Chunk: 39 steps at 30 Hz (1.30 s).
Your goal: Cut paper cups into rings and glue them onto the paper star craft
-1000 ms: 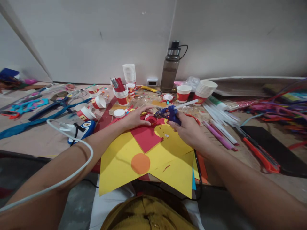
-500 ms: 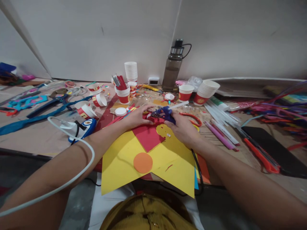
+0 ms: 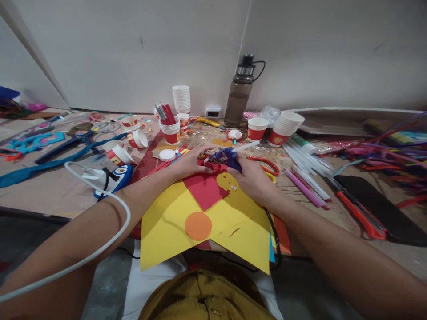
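My right hand (image 3: 251, 174) is wrapped round a blue hot glue gun (image 3: 227, 156), with a white glue stick (image 3: 246, 146) sticking out of its back end. The gun's nozzle points left, towards my left hand (image 3: 193, 163). Thumb and fingers of that hand close on a small red piece (image 3: 208, 163), whose exact shape is partly hidden. Beneath both hands lie a red paper sheet (image 3: 205, 193) and yellow paper sheets (image 3: 163, 235). An orange paper circle (image 3: 198, 226) rests on the yellow. A yellow cut-out (image 3: 224, 181) lies just under the gun.
Behind my hands stand a water bottle (image 3: 239, 98), paper cups (image 3: 258, 129) and a cup of red and silver sticks (image 3: 169, 129). Orange-handled scissors (image 3: 271, 166), a red cutter (image 3: 362, 215) and a black phone (image 3: 383, 209) lie right. A white cable (image 3: 123, 209) crosses my left forearm.
Both hands keep almost the same place, the glue gun still at the red piece. The whole view has shifted very slightly.
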Motion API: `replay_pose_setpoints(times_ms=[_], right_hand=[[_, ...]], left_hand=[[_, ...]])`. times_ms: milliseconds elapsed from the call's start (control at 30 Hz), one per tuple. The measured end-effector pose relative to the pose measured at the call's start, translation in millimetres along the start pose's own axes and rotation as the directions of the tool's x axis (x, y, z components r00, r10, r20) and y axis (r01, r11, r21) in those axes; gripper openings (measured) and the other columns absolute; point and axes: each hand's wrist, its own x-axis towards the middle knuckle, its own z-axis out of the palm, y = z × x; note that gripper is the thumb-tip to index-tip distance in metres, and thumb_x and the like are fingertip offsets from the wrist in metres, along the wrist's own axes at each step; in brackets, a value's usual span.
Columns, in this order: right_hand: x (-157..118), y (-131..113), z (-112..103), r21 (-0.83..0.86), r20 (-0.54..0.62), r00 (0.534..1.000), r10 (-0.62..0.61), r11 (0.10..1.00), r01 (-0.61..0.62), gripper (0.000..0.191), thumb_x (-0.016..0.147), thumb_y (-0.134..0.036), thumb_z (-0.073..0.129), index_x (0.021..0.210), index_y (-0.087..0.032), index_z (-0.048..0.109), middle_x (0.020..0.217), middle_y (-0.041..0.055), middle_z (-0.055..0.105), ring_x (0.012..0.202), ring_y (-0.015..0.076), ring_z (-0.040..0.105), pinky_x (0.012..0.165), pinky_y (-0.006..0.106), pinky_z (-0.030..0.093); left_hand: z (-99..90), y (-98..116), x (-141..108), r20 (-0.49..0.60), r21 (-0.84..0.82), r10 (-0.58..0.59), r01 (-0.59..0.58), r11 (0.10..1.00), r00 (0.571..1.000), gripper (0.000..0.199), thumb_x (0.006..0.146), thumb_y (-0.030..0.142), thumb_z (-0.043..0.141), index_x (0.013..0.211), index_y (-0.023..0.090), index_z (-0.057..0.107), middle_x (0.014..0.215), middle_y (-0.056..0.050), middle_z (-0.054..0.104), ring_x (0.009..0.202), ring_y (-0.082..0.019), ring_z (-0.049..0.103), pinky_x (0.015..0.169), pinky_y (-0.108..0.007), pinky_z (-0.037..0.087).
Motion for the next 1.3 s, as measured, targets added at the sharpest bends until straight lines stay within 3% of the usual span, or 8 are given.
replay_pose_setpoints(times_ms=[567,767,1000,1300], right_hand=[[-1.1,-3.8,0.0,-0.061,-0.02,0.999,0.042,0.997,-0.043,0.029,0.092,-0.03,0.048,0.116,-0.015,0.056,0.109,0.0139,0.069,0.096,0.0272,0.064,0.073,0.03,0.043],[-1.3,-2.7,2.3,0.017,-0.018,1.0,-0.012,1.0,0.013,0.031,0.091,-0.03,0.049,0.119,-0.016,0.055,0.111,0.0124,0.068,0.098,0.0267,0.063,0.076,0.03,0.044],[-3.7,-2.0,-3.2,0.033,0.043,0.999,0.018,0.999,-0.019,0.025,0.09,-0.033,0.051,0.108,-0.017,0.059,0.098,0.0109,0.07,0.085,0.0234,0.064,0.067,0.028,0.041],[2.8,3.7,3.2,0.057,-0.019,0.998,0.058,0.997,-0.056,0.032,0.09,-0.031,0.051,0.118,-0.017,0.057,0.107,0.0126,0.07,0.094,0.0259,0.064,0.073,0.03,0.044]], left_hand=[[-0.2,1.0,-0.4,-0.012,-0.002,0.03,-0.03,1.0,0.999,0.076,0.069,0.024,0.077,0.137,0.019,0.043,0.131,-0.01,0.058,0.121,-0.02,0.054,0.107,-0.036,0.039],[1.5,-4.7,0.5,-0.019,-0.061,0.003,-0.004,0.998,1.0,0.076,0.068,0.026,0.077,0.136,0.02,0.043,0.13,-0.011,0.058,0.12,-0.021,0.054,0.104,-0.039,0.042],[0.4,-8.8,0.9,-0.024,0.0,0.008,-0.008,1.0,1.0,0.08,0.067,0.029,0.079,0.137,0.021,0.042,0.131,-0.011,0.056,0.119,-0.021,0.055,0.105,-0.039,0.041],[0.0,-5.9,-0.4,-0.022,0.0,0.025,-0.025,1.0,0.999,0.079,0.069,0.027,0.078,0.138,0.021,0.041,0.133,-0.01,0.055,0.121,-0.021,0.054,0.104,-0.036,0.042]])
